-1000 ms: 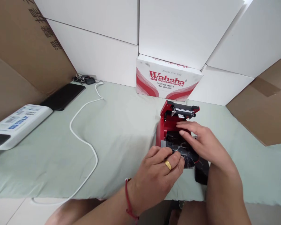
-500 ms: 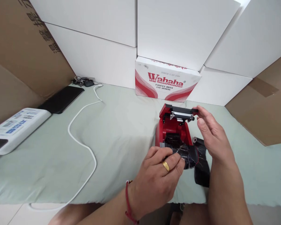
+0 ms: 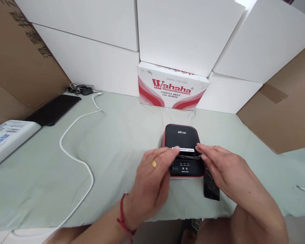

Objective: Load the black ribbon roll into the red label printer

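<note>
A small red-and-black label printer [image 3: 182, 137] stands on the cloth, its black lid down. A strip of dark film shows at the slot across its front, above a panel [image 3: 186, 169] with small buttons. My left hand [image 3: 152, 179], wearing a gold ring, lies along the printer's left side with fingers stretched and the index fingertip on the lid by a white barcode label [image 3: 186, 149]. At the lid's right edge, the straight fingertips of my right hand [image 3: 225, 166] touch, thumb just below them. Black sheet material [image 3: 211, 186] lies under my right hand, partly hidden.
Behind the printer stands a Wahaha water box [image 3: 171, 89] against white boxes. On the left are a white cable [image 3: 77, 161], a white device [image 3: 11, 139], a black phone-like slab [image 3: 56, 110] and keys [image 3: 78, 89]. Cardboard [image 3: 282, 101] borders the right side.
The printer's lid, raised before, is now down over the inside. My left hand has moved from the film at the front to the printer's left side; my right hand came down with the lid.
</note>
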`<action>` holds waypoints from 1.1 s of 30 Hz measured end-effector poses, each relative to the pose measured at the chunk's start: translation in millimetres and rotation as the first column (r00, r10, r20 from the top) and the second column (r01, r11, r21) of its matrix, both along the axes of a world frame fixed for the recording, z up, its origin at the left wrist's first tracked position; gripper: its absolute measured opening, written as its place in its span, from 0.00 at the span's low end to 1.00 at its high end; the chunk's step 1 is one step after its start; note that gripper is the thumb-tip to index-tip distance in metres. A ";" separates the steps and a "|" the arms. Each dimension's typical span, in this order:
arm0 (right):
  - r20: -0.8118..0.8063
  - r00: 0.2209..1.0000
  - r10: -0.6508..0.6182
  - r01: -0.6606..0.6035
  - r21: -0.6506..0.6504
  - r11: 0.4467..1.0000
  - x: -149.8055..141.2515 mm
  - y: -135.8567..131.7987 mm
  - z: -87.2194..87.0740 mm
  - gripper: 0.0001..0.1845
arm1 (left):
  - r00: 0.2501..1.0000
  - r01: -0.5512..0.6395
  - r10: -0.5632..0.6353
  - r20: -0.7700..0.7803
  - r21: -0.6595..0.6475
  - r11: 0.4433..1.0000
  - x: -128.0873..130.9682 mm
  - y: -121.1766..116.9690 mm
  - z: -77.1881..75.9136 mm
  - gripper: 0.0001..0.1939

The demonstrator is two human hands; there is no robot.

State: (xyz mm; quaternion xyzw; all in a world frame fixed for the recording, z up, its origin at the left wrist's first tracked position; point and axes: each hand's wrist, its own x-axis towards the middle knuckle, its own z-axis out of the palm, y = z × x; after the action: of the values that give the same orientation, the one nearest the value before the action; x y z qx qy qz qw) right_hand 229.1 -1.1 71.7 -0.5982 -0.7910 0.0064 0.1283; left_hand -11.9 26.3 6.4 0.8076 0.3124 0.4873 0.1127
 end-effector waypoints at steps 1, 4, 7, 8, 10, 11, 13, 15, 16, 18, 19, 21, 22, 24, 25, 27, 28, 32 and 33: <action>0.007 1.000 0.001 -0.001 -0.001 1.000 0.0 0.0 0.2 0.24 | 1.000 -0.026 0.026 -0.003 -0.034 0.999 -3.2 3.9 -2.0 0.29; 0.048 0.998 0.039 -0.041 0.032 0.999 -0.7 -0.2 0.0 0.23 | 0.996 -0.057 0.052 -0.068 -0.067 0.996 -12.1 14.2 -8.8 0.37; 0.137 0.990 0.044 -0.059 0.113 0.992 -5.2 -1.3 -2.3 0.22 | 0.987 -0.069 0.061 -0.146 -0.050 0.996 -16.9 18.7 -12.3 0.40; 0.159 0.986 0.038 -0.059 0.131 0.990 -7.0 -1.7 -3.3 0.22 | 0.984 -0.080 0.072 -0.160 -0.043 0.996 -17.4 19.1 -12.2 0.39; 0.174 0.984 0.029 -0.054 0.140 0.989 -8.7 -2.4 -5.2 0.21 | 0.981 -0.100 0.093 -0.173 -0.030 0.995 -16.9 19.5 -10.4 0.36; 0.162 0.986 0.027 -0.049 0.135 0.990 -8.1 -2.6 -6.1 0.21 | 0.981 -0.106 0.099 -0.168 -0.033 0.994 -16.2 19.8 -9.0 0.35; 0.101 0.995 0.023 -0.034 0.115 0.993 -3.9 -2.6 -7.5 0.21 | 0.987 -0.102 0.090 -0.135 -0.083 0.991 -14.6 21.0 -6.3 0.32; -0.003 1.000 0.025 -0.025 0.075 0.997 2.4 -1.8 -8.5 0.19 | 0.997 -0.059 0.051 -0.049 -0.188 0.980 -13.4 22.8 -4.5 0.28; -0.064 0.998 0.020 -0.017 0.048 0.999 5.2 -1.2 -8.7 0.19 | 0.999 -0.024 0.029 0.016 -0.260 0.965 -12.9 23.6 -4.0 0.25; -0.184 0.983 -0.015 0.015 -0.006 1.000 8.1 0.5 -9.0 0.19 | 0.984 0.069 0.007 0.177 -0.417 0.906 -12.4 24.7 -3.9 0.21; -0.236 0.971 -0.040 0.035 -0.025 0.999 7.8 1.5 -9.0 0.20 | 0.965 0.118 0.016 0.262 -0.487 0.865 -12.2 25.0 -4.2 0.20; -0.319 0.946 -0.061 0.052 -0.038 0.998 4.1 3.2 -8.8 0.22 | 0.917 0.202 0.060 0.394 -0.590 0.782 -11.6 25.4 -5.3 0.22; -0.347 0.937 -0.044 0.038 -0.024 0.999 1.0 4.0 -8.5 0.22 | 0.895 0.234 0.083 0.439 -0.618 0.750 -11.0 25.7 -6.1 0.24; -0.370 0.929 0.032 -0.016 0.046 0.999 -5.7 4.8 -7.3 0.21 | 0.866 0.278 0.113 0.487 -0.657 0.701 -9.5 27.0 -8.1 0.28; -0.371 0.926 0.075 -0.046 0.087 0.995 -8.9 4.8 -6.3 0.19 | 0.859 0.299 0.119 0.498 -0.677 0.672 -8.6 27.9 -9.1 0.30; -0.362 0.921 0.142 -0.103 0.125 0.987 -13.6 3.8 -4.2 0.14 | 0.846 0.352 0.116 0.520 -0.710 0.610 -7.1 30.0 -10.9 0.32; -0.356 0.920 0.165 -0.133 0.112 0.985 -15.1 2.8 -3.1 0.12 | 0.840 0.379 0.110 0.532 -0.719 0.583 -6.7 31.1 -11.3 0.34; -0.307 0.924 0.227 -0.225 0.042 0.973 -15.7 -1.6 0.4 0.13 | 0.835 0.423 0.082 0.544 -0.731 0.535 -9.0 34.6 -9.2 0.41; -0.293 0.926 0.236 -0.233 0.045 0.971 -15.2 -2.2 1.0 0.14 | 0.842 0.421 0.077 0.533 -0.741 0.523 -10.5 35.3 -7.9 0.44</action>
State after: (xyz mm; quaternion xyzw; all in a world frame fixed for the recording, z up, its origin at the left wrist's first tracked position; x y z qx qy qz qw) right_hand 213.9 -3.3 72.7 -0.4909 -0.8286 0.1075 0.2468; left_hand -22.3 61.6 -1.4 0.5237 0.3799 0.4557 0.6113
